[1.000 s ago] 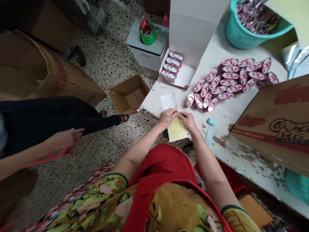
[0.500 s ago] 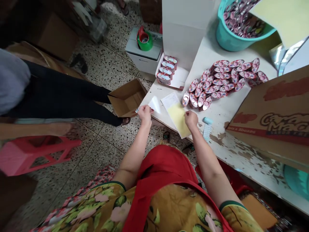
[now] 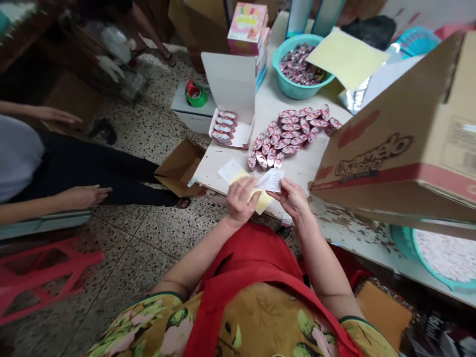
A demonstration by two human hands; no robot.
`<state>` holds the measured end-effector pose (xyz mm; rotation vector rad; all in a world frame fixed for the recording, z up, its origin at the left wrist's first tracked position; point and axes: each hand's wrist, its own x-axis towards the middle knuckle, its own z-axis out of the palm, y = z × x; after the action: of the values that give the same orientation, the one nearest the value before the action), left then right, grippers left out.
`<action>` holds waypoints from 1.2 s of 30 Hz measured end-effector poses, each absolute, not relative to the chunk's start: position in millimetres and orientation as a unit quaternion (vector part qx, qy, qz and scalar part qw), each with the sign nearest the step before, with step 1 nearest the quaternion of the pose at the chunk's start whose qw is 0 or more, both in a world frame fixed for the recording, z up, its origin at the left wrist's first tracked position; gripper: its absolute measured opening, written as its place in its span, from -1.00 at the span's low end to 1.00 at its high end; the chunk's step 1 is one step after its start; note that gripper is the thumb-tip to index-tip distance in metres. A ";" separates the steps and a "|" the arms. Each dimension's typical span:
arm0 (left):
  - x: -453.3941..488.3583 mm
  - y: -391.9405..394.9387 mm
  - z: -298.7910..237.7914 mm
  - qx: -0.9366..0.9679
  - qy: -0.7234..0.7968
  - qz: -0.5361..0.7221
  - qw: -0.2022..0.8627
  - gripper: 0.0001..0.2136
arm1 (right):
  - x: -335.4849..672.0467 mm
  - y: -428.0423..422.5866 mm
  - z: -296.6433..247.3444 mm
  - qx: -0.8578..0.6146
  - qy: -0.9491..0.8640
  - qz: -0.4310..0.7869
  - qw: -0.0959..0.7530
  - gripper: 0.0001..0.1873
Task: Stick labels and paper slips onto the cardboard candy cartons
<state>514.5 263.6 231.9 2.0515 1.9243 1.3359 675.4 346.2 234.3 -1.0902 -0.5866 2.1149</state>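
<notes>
My right hand (image 3: 295, 199) is closed on a small white printed paper slip (image 3: 274, 179), pinched at its right edge between thumb and fingers. My left hand (image 3: 241, 201), a little blurred, is at the slip's left end, with its fingers bent and its thumb apart from them. I cannot tell whether it touches the slip. Under both hands, a white printed sheet (image 3: 229, 170) and a yellow sheet (image 3: 263, 204) lie at the table's near edge. Just beyond stand many pink oval packs (image 3: 290, 134) in a tight group.
An open white box (image 3: 230, 82) holds several packs. A teal basin (image 3: 284, 89) of small pieces stands behind. The large carton (image 3: 375, 148) blocks the right side of the table (image 3: 215, 166). An open brown carton (image 3: 178, 171) and another person's hand (image 3: 80, 197) are at left.
My view has turned, so the table appears further left. My hands have come together. The right hand has left the yellow sheet and now holds the white slip; the left no longer pinches a shiny piece.
</notes>
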 end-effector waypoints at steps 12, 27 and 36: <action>596.3 323.0 278.5 0.374 0.538 0.432 0.619 -0.42 | 799.6 314.7 280.0 -0.434 -0.314 0.731 0.423 -0.55; 656.3 313.7 294.1 0.473 0.508 0.310 0.650 -0.44 | 902.7 286.7 307.1 -0.498 -0.498 0.618 0.348 -0.55; 749.6 323.2 409.2 0.825 0.336 0.280 0.357 -0.30 | 968.1 278.1 415.2 -0.507 -0.803 0.298 0.096 -0.44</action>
<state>749.6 323.2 409.2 2.1305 0.8678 0.7236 968.1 278.1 415.2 -1.5028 -2.3802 0.8818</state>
